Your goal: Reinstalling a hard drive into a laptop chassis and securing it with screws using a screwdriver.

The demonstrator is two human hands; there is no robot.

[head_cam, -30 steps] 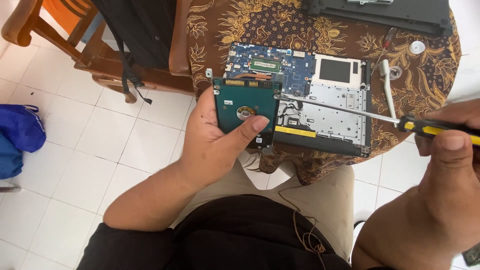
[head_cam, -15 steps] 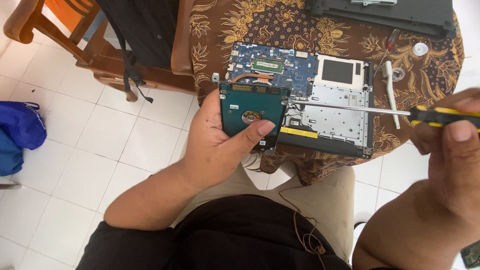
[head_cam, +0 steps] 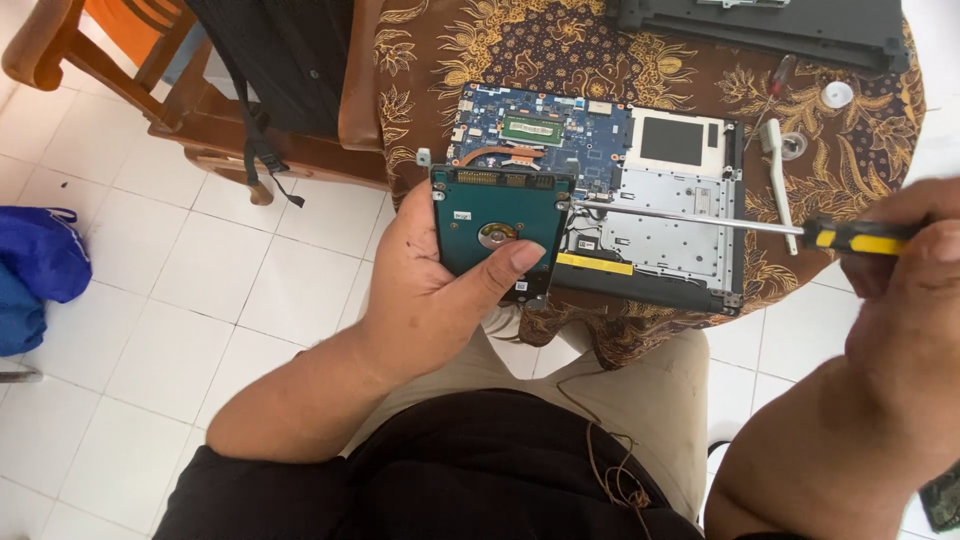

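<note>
One hard drive (head_cam: 497,222), one screwdriver (head_cam: 740,229), one opened laptop (head_cam: 640,210) are showing. The left hand (head_cam: 430,290) is clasping the drive — thumb lying across its green board face — just above the laptop's near-left corner. The right hand (head_cam: 905,300) is gripping the yellow-black handle, the shaft tip touching the drive's right edge.

Round table (head_cam: 900,110) w/ brown-gold floral cloth carries an opened laptop base (head_cam: 650,215), circuit board showing at its left, metal frame at right. Behind it at the far edge lies a black laptop cover (head_cam: 760,25). Right of the base: a white pry tool (head_cam: 775,180), small red-handled screwdriver (head_cam: 778,75), a white round cap (head_cam: 836,94) and a clear one (head_cam: 793,147) nr the tool's tip.
</note>
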